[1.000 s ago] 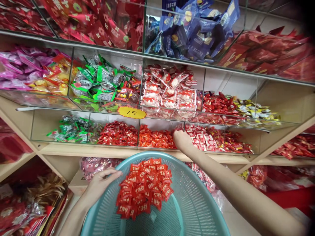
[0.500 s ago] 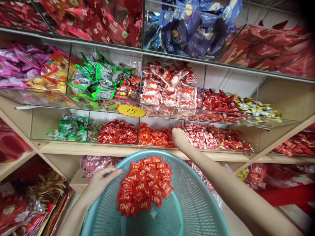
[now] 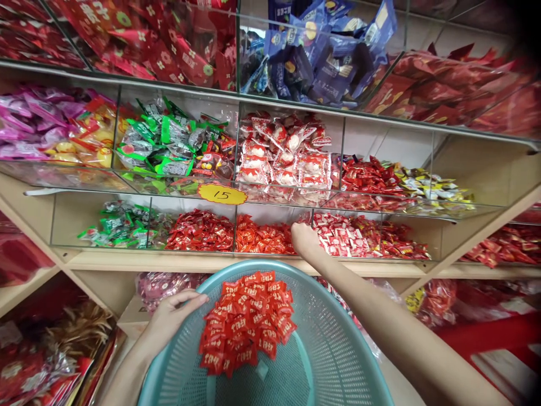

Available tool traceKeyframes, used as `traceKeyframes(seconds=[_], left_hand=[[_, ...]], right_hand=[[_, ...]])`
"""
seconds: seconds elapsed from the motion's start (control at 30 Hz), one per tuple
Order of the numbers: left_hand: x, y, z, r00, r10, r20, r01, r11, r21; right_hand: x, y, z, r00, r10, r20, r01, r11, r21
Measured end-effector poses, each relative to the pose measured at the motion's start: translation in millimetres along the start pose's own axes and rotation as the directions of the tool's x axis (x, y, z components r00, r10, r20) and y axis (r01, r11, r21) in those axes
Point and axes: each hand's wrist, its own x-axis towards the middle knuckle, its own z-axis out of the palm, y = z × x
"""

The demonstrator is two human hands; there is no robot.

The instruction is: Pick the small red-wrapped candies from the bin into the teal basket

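A teal plastic basket [image 3: 346, 338] with mesh sides fills the lower middle of the view. A heap of red wrapped candies [image 3: 249, 318] lies inside it, with bare mesh around the heap. My left hand [image 3: 180, 307] is closed on the basket's left rim, thumb along the top. At the lowest candy shelf, my right hand [image 3: 305, 239] reaches over the front edge of a clear compartment, bent at the wrist. Its fingers are hidden, so what they hold does not show. Orange-red candies [image 3: 266, 235] lie just left of it, and pink-and-white candies [image 3: 340, 234] just right.
Clear dividers split the shelves into compartments. A yellow price tag [image 3: 222, 194] reading 15 hangs on the middle shelf edge. Above are red-and-white wrapped sweets [image 3: 285, 158] and blue packets [image 3: 325, 62]. The wooden shelf ledge [image 3: 169, 261] runs behind the basket rim.
The shelves appear slightly lower and further left as the view shifts. My left hand stays on the basket rim and my right hand remains at the same compartment.
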Motion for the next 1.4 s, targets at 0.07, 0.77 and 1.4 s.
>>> traceKeyframes(seconds=[0.07, 0.77, 1.4], left_hand=[[-0.2, 0.8, -0.1, 1.000, -0.005, -0.003, 0.005, 1.000, -0.004], [-3.0, 0.8, 3.7, 1.000, -0.013, -0.022, 0.013, 1.000, 0.000], [-3.3, -0.5, 2.9, 1.000, -0.029, 0.008, 0.029, 0.999, -0.025]], right_hand=[[-1.4, -1.4, -0.1, 0.999, 0.001, -0.039, -0.001, 1.000, -0.006], [-143.5, 15.6, 80.6, 0.862, -0.325, 0.388, -0.252, 0.389, 0.886], [-129.0, -6.4, 129.4, 0.672, -0.287, 0.682, -0.618, 0.289, 0.731]])
